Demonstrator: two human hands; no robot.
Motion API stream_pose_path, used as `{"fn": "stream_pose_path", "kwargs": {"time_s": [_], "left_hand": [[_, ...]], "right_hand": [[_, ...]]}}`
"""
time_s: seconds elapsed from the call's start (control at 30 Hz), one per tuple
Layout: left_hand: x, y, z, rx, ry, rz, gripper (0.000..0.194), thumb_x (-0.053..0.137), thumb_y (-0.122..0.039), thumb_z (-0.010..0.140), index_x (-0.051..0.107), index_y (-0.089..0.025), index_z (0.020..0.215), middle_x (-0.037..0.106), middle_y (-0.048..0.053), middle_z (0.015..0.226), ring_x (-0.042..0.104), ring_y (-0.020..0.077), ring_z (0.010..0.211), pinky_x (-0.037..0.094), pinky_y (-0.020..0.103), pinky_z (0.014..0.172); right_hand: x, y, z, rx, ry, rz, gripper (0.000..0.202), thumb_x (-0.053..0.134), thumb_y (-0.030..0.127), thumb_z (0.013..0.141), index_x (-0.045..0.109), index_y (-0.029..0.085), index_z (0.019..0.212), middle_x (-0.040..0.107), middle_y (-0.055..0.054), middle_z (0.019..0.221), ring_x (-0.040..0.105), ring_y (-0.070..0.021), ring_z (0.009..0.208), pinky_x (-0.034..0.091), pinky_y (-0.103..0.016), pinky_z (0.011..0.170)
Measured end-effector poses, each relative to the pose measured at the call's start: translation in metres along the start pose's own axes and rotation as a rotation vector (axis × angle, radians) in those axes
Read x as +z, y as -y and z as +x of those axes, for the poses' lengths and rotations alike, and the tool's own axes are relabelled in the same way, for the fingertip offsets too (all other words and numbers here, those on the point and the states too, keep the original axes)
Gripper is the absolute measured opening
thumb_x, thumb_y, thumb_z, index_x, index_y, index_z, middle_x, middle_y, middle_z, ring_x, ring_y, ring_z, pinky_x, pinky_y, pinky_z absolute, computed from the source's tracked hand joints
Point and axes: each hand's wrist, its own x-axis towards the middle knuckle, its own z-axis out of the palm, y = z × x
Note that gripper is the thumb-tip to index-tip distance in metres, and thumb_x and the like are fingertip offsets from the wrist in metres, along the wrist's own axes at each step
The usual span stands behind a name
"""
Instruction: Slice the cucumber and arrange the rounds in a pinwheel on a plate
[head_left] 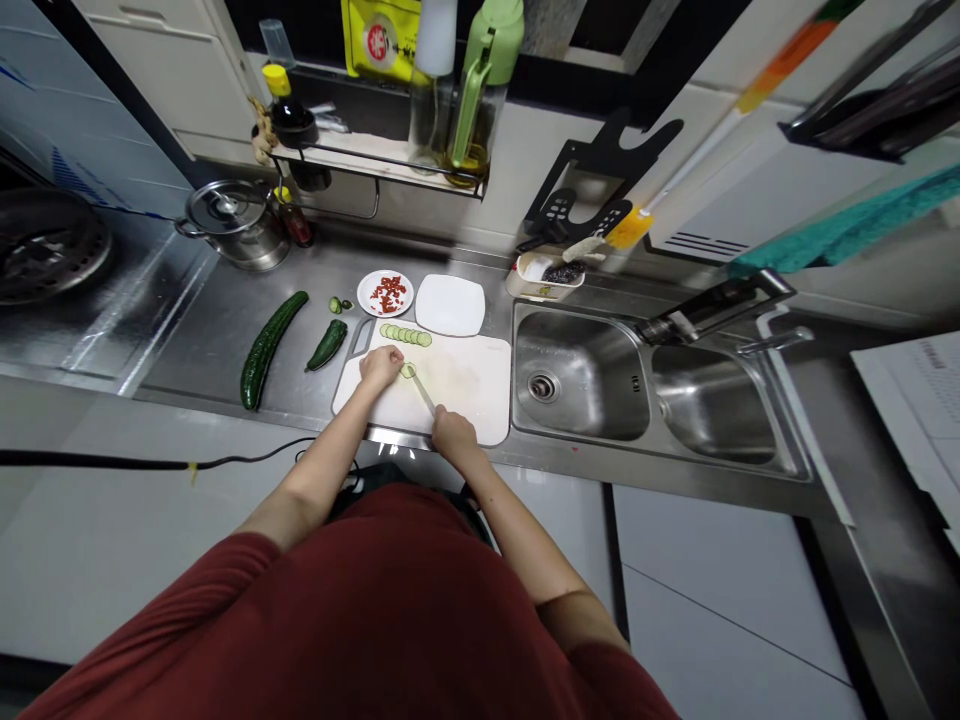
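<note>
On the white cutting board (469,400), my right hand (454,437) is wrapped round the handle of a knife (423,392). The blade reaches up and left to a pale green cucumber slice (407,370). Just left of that slice is my left hand (381,367), its fingers bent together near the blade tip; what they hold, if anything, is too small to tell. Above both hands a row of overlapping cucumber slices (406,335) lies along the board's top edge. A cut piece of cucumber (327,346) rests on the steel counter left of the board.
A whole cucumber (271,350) lies farther left. Behind the board stand a plate of chopped red pieces (385,294) and a white square plate (450,305). To the right is a double sink (581,375); a steel pot (236,222) stands at the back left.
</note>
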Motion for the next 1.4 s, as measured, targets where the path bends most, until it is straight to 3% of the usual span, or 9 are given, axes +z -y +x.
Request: {"fn": "stream_pose_path", "kwargs": {"time_s": [0.47,0.9,1.4], "left_hand": [[-0.004,-0.002,0.002,-0.023,0.033,-0.019,0.014,0.065,-0.028,0.073,0.07,-0.028,0.085,0.073,-0.002,0.091,0.063,0.0157,0.087,0.041,0.025,0.074],[-0.005,-0.002,0.0,-0.015,0.035,-0.014,0.014,0.065,-0.031,0.074,0.07,-0.028,0.087,0.073,-0.002,0.094,0.064,0.0164,0.091,0.043,0.025,0.078],[-0.004,-0.002,0.003,-0.04,0.039,-0.009,0.016,0.065,-0.032,0.073,0.071,-0.028,0.088,0.073,-0.001,0.096,0.064,0.0169,0.091,0.042,0.025,0.078]], "right_hand": [[-0.008,-0.001,0.009,-0.039,-0.001,0.007,0.026,0.035,0.012,0.094,0.053,0.012,0.112,0.067,-0.017,0.103,0.066,-0.0249,0.097,0.049,-0.032,0.079],[0.006,-0.019,-0.013,-0.023,0.028,0.007,0.024,0.037,0.016,0.094,0.054,0.013,0.11,0.068,-0.017,0.099,0.067,-0.0256,0.095,0.049,-0.032,0.075],[-0.011,-0.002,0.01,-0.038,0.029,0.026,0.027,0.034,0.012,0.094,0.052,0.013,0.114,0.067,-0.017,0.105,0.066,-0.0247,0.098,0.048,-0.032,0.079]]}}
